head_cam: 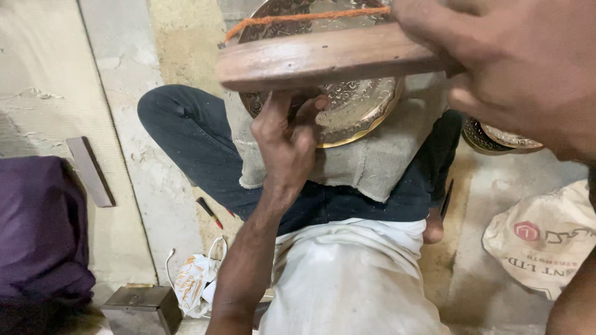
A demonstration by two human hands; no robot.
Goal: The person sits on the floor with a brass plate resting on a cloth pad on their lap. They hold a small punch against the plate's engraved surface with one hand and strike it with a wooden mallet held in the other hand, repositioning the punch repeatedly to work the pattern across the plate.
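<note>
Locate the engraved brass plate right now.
Head view, upper centre: the engraved brass plate lies on a grey cloth over the person's lap, under the wooden bar held by the right hand, left hand at its lower edge.
</note>
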